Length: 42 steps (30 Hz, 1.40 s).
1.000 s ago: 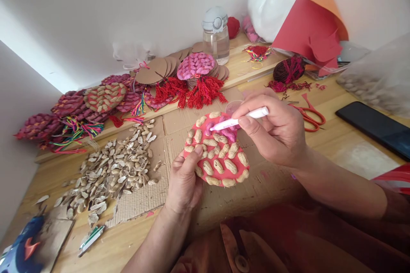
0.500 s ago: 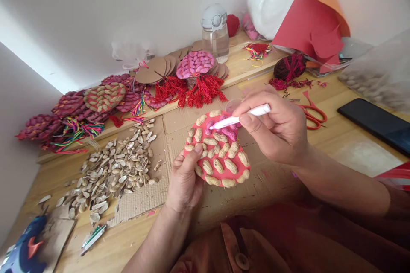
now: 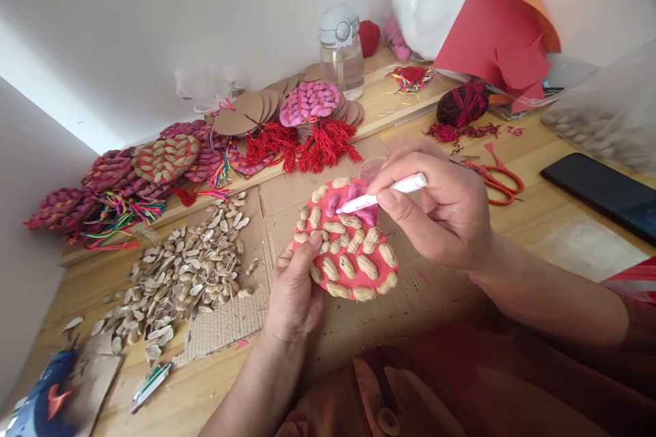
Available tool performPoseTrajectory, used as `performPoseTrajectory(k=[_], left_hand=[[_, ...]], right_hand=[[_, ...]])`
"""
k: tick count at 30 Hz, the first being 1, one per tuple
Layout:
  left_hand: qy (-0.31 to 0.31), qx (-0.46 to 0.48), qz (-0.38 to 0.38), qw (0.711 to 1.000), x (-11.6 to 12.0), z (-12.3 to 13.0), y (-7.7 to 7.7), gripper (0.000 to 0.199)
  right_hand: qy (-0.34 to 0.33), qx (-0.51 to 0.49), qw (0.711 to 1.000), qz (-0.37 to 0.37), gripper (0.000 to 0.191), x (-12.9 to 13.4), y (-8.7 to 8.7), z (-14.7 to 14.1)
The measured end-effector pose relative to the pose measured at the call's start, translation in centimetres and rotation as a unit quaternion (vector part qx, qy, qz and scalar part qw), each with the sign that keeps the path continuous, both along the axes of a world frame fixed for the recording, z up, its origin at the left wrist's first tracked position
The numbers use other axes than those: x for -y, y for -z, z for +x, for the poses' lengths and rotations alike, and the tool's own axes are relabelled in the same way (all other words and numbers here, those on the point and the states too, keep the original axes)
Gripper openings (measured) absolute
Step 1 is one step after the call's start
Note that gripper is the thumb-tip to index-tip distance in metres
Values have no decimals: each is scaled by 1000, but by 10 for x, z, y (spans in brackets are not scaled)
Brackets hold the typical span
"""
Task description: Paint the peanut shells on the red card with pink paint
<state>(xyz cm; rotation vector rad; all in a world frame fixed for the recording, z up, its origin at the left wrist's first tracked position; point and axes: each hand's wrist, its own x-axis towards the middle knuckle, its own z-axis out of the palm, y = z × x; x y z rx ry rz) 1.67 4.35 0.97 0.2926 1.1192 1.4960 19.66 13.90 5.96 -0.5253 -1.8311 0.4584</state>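
A round red disc (image 3: 353, 268) covered with peanut shells is held up near the middle of the view. Its left edge is gripped by my left hand (image 3: 297, 287), the thumb lying over the front. My right hand (image 3: 435, 208) pinches a white marker (image 3: 407, 184) whose tip touches or nearly touches the shells at the disc's upper part. Several shells there are purple-pink; the others are plain tan. Cardboard (image 3: 246, 317) lies on the table beneath the hands.
Loose shells (image 3: 189, 266) are heaped at left, a glue gun (image 3: 44, 389) at the lower left. Finished pink discs (image 3: 310, 102) with red tassels and a water bottle (image 3: 342, 54) stand behind. Scissors (image 3: 497, 181), yarn (image 3: 462, 104) and a phone (image 3: 602, 194) lie at right.
The marker tip has shifted slightly down and right, off the leftmost purple shell. The left hand keeps its hold on the disc.
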Motion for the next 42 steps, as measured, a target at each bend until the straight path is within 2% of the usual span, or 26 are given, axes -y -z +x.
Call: performPoseTrajectory(k=[21,24,30,35,42], left_hand=[[3,-16,10,1000,-1,3,-3,37],[-12,-29,26,999,-1,6,-4,35],[-34,-111,55,992,2,7,1,25],[-18,-119,59,991,2,6,4,23],[-1,-171,78,982,3,5,5,22]], right_hand=[[-10,-19,1000,-20,5,-1,3,0],[14,-13,1000,-1,6,0,2,1],[1,52,996,72,10,1,3,1],[8,96,987,131,11,1,6,0],[13,108,982,155,10,1,6,0]])
